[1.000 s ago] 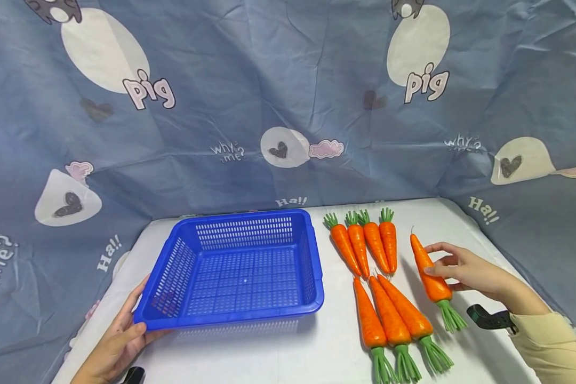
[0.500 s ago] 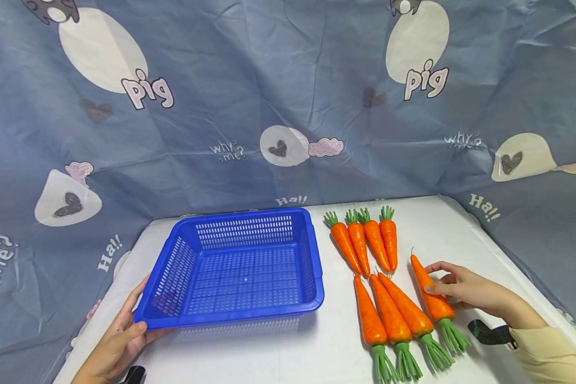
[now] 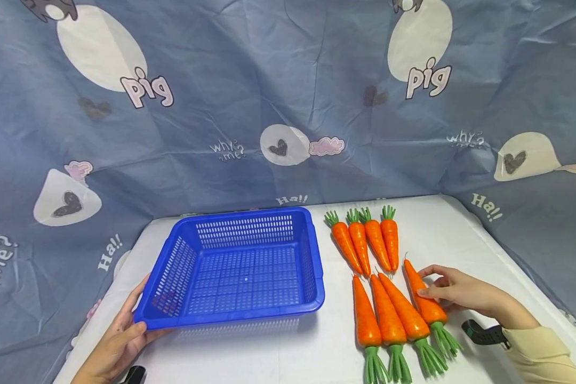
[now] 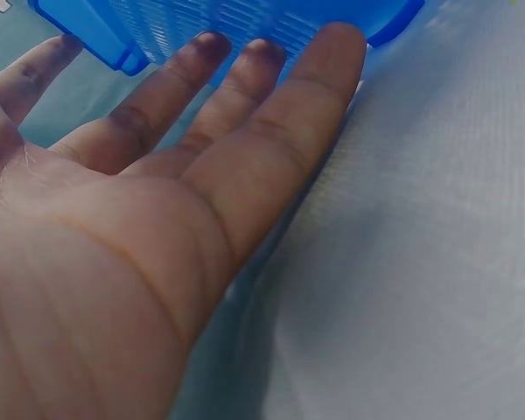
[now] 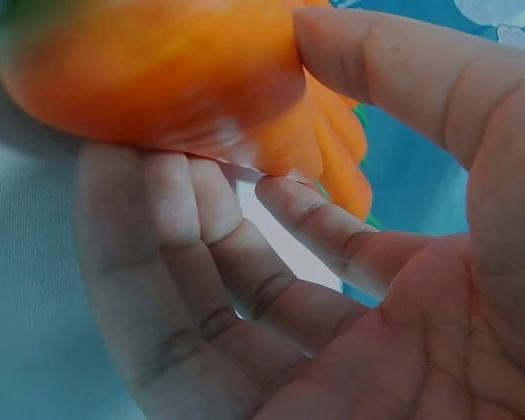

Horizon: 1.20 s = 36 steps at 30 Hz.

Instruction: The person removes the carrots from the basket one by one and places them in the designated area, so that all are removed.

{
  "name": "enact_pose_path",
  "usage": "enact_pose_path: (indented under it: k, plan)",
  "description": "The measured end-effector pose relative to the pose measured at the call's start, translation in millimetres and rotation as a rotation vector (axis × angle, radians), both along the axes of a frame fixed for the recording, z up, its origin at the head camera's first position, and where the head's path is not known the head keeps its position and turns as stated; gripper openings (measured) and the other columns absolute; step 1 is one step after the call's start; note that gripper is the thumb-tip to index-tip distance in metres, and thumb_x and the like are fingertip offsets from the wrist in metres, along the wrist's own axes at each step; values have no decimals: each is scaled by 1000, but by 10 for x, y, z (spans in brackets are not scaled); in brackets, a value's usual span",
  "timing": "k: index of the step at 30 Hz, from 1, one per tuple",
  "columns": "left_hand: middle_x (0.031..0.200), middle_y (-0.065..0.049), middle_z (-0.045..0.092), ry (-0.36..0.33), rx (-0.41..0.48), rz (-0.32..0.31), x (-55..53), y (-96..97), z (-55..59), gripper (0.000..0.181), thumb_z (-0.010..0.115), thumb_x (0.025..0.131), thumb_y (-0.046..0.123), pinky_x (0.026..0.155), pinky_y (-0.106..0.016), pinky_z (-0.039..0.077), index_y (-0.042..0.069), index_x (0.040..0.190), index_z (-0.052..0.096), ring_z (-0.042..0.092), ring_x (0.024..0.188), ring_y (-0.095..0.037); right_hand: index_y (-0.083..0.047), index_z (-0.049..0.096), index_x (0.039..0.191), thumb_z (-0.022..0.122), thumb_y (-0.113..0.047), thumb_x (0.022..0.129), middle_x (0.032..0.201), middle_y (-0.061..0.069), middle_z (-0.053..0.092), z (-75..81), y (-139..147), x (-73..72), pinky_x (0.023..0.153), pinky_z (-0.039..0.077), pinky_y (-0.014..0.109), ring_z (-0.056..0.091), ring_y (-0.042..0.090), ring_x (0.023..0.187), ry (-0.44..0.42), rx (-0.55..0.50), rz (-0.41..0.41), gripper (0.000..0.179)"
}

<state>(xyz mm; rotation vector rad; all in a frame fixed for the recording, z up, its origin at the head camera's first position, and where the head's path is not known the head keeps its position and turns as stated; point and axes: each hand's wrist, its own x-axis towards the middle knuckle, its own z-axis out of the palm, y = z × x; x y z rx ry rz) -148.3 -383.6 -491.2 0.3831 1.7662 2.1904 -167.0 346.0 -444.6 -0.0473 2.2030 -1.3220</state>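
An orange carrot with a green top [image 3: 422,295] lies at the right end of the front row, its thin tip pointing away. My right hand [image 3: 465,290] holds it from the right, thumb on the upper side. In the right wrist view the fingertips [image 5: 171,197] reach against the underside of the carrot [image 5: 157,79]. My left hand [image 3: 117,338] rests against the near left corner of a blue plastic basket [image 3: 230,321]. Its fingers [image 4: 271,131] look fairly straight in the left wrist view, tips touching the basket wall [image 4: 171,39].
Three more carrots [image 3: 389,314] lie left of the held one, tops toward me. Behind them several carrots [image 3: 360,240] form a row with tops pointing away. All lie on a white table surface [image 3: 240,357]. A patterned blue-grey cloth [image 3: 230,106] hangs behind and along the sides.
My right hand has brought the carrot toward me, then left, up beside the front row. Those front carrots have shifted slightly left. My left hand and the basket have stayed put.
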Motion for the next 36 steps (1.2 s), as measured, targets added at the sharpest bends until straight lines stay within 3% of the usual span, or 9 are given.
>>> enact_pose_path:
  k: [12, 22, 30, 32, 36]
  plan:
    - [154, 19, 56, -4, -9, 18, 44, -32, -20, 77, 46, 113, 9, 104, -39, 61, 45, 170, 9, 67, 134, -14, 7, 44, 146, 68, -26, 104, 100, 9, 65, -11, -105, -12, 76, 64, 33, 68, 20, 89, 7, 14, 24, 59]
    - [156, 18, 57, 0, 48, -23, 74, -53, -17, 73, 41, 114, 6, 106, -39, 60, 46, 169, 14, 66, 136, -15, 7, 44, 145, 69, -29, 105, 94, 7, 65, -57, -150, -97, 71, 60, 29, 68, 19, 83, 10, 28, 48, 59]
    - [159, 14, 56, -8, 136, -78, 76, -54, -14, 71, 35, 113, 1, 111, -40, 58, 45, 167, 22, 64, 140, -16, 6, 47, 144, 70, -30, 104, 94, 8, 65, -1, -138, -120, 70, 60, 31, 68, 21, 83, 32, 74, 55, 59]
    - [159, 13, 56, 4, 123, -78, 64, -66, -12, 71, 36, 113, 2, 110, -40, 58, 44, 168, 22, 64, 140, -16, 5, 47, 144, 70, -31, 104, 93, 7, 64, 23, -123, -115, 70, 59, 31, 66, 20, 83, 40, 82, 51, 58]
    - [156, 13, 55, 61, -31, -19, 57, -91, 72, 72, 41, 113, 6, 106, -36, 61, 39, 171, 15, 64, 137, -12, 5, 47, 146, 68, -32, 106, 101, 9, 68, 107, -79, -108, 74, 59, 33, 62, 20, 90, 68, 126, 43, 59]
